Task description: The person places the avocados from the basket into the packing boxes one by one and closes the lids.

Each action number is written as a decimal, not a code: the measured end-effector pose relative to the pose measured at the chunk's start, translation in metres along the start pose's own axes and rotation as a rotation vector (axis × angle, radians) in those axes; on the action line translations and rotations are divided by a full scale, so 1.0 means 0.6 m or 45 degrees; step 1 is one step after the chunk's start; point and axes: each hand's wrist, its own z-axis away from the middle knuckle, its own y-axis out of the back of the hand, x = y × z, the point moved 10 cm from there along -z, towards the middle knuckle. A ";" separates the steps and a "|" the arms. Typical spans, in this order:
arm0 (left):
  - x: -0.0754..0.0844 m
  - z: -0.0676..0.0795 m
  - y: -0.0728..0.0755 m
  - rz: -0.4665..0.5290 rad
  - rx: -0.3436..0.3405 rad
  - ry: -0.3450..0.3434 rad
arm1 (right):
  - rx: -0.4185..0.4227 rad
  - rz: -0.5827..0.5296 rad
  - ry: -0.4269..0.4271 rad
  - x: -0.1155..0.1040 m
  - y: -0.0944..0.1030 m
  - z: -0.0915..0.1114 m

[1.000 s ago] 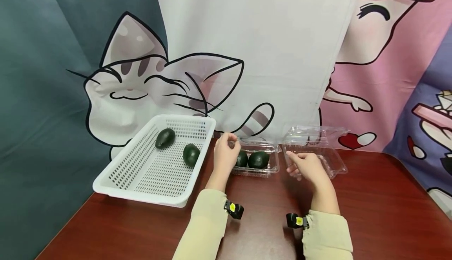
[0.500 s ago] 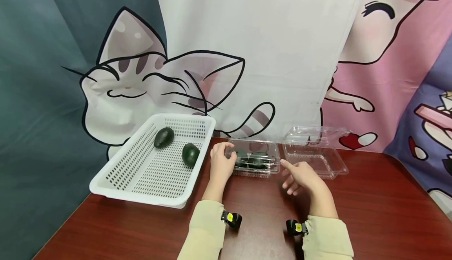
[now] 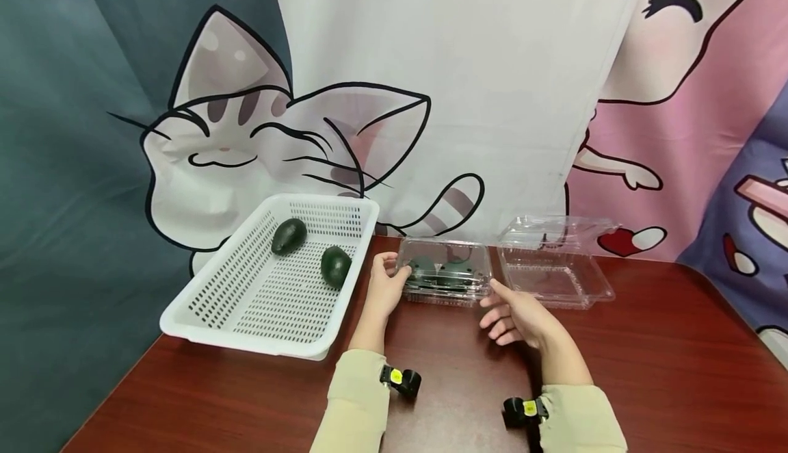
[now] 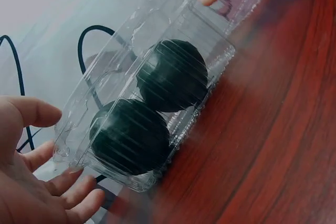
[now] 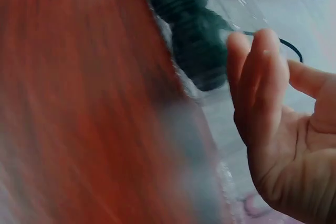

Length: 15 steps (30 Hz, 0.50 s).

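Observation:
A clear plastic clamshell box (image 3: 444, 249) lies on the table with its lid down over two dark green avocados, the left one (image 4: 128, 137) and the right one (image 4: 173, 76). At the box's left end is my left hand (image 3: 383, 290), thumb and fingers spread around the corner, fingertips at the rim. My right hand (image 3: 522, 317) is at the front right corner, its thumb tip close to the box edge and its other fingers loosely extended. Whether that thumb touches the plastic I cannot tell. The right wrist view is blurred.
To the left stands a white perforated basket (image 3: 246, 347) holding two avocados, one at the back (image 3: 289, 236) and one by the right wall (image 3: 335, 267). Right of the box, a second clear clamshell (image 3: 557, 280) sits with its lid raised. A printed cloth (image 3: 492, 63) hangs behind the table.
The lid of the box with the avocados has come down. My left hand has moved from above the box to its left end, and my right hand has shifted left and lower, fingers spreading.

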 end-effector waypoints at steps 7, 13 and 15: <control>-0.012 -0.002 -0.002 0.072 0.001 0.065 | -0.021 -0.225 0.016 0.007 -0.007 -0.016; -0.013 -0.001 -0.004 0.078 -0.015 0.078 | 0.051 -0.338 0.047 0.006 -0.007 -0.024; -0.011 -0.001 -0.004 0.067 -0.022 0.073 | 0.087 -0.353 0.052 0.005 -0.006 -0.025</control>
